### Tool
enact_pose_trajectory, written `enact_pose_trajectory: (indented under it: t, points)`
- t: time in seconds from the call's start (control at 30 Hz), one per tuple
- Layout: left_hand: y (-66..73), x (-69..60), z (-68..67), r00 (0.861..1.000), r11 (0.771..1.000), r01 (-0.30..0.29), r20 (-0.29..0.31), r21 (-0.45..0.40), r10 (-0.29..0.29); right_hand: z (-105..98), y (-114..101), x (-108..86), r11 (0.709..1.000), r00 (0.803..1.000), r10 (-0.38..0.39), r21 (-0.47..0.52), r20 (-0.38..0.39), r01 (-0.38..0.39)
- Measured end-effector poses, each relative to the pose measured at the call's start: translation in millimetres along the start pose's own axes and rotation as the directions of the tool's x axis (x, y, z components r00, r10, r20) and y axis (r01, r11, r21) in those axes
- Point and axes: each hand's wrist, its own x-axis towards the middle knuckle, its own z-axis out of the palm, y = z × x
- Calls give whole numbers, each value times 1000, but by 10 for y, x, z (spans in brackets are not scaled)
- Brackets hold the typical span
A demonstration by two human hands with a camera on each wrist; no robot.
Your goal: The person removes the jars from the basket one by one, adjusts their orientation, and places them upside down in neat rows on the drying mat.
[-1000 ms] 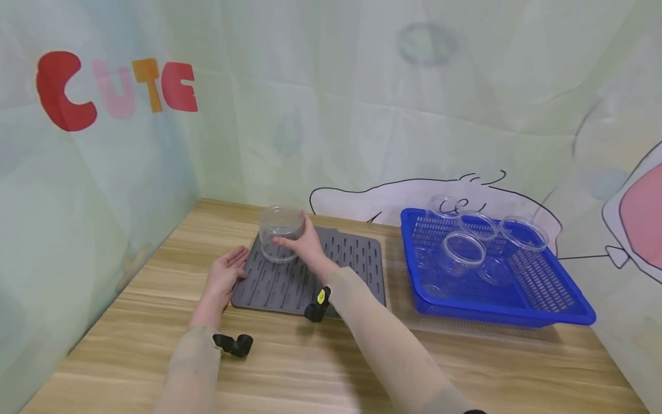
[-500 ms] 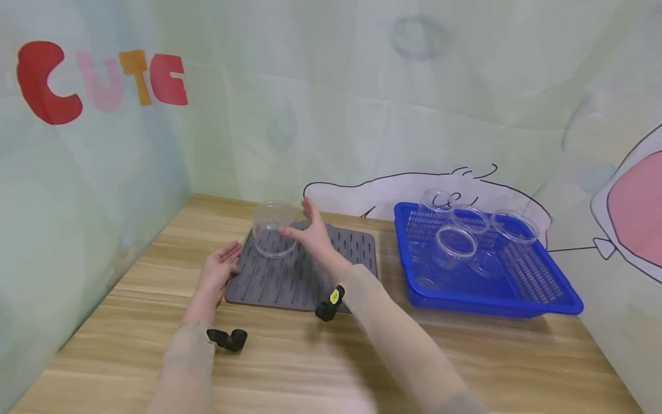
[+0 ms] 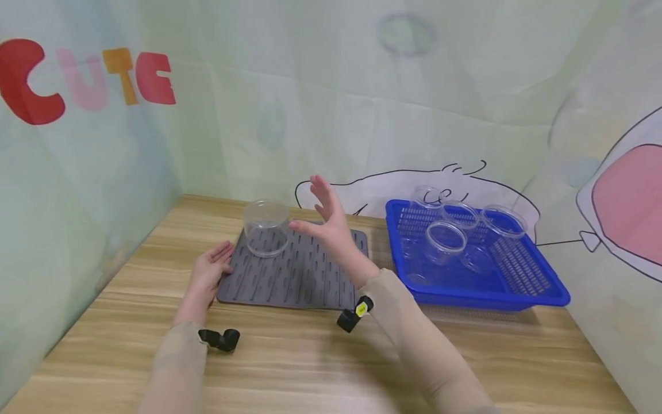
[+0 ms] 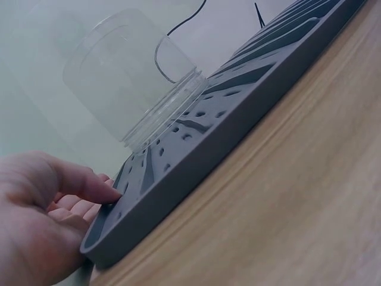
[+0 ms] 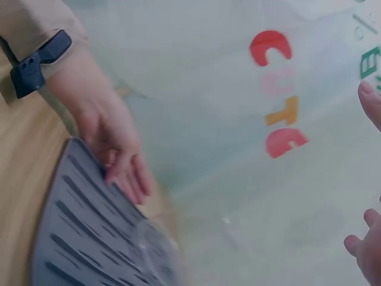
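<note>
A clear plastic jar [image 3: 266, 229] stands upside down on the dark grey ribbed mat [image 3: 310, 290], near its back left. In the left wrist view the jar's [image 4: 128, 80] threaded rim faces down onto the mat. My right hand [image 3: 333, 227] is in the air to the right of the jar, fingers spread and thumb apart, holding nothing. My left hand [image 3: 208, 267] rests at the mat's left edge. Its thumb touches the mat's top there, while the other fingers lie loosely extended beside the edge, partly hidden in the left wrist view.
A blue plastic basket [image 3: 473, 298] stands on the table to the right of the mat. Several clear jars [image 3: 446, 241] are inside it, some rising above its rim. A printed curtain [image 3: 258, 126] hangs behind the wooden table [image 3: 289, 368] and along its left side.
My right hand has let go of the clear jar and drawn back to the right, its fingers spreading. The jar stays on the mat; my left hand remains at the mat's edge.
</note>
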Motion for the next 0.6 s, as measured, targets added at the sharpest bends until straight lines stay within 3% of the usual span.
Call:
enact_pose_trajectory:
  t: [0.2,0.6]
  points:
    - [-7,-6,0,1000,1000,-8,8,5,8,-339,-238,-120,995,994,-100,-24,-41,99]
    - [-11,17,-10,1000,1000,-17,15,10,17,-1184,-604,-475,979,966,-178,-130,-186,156]
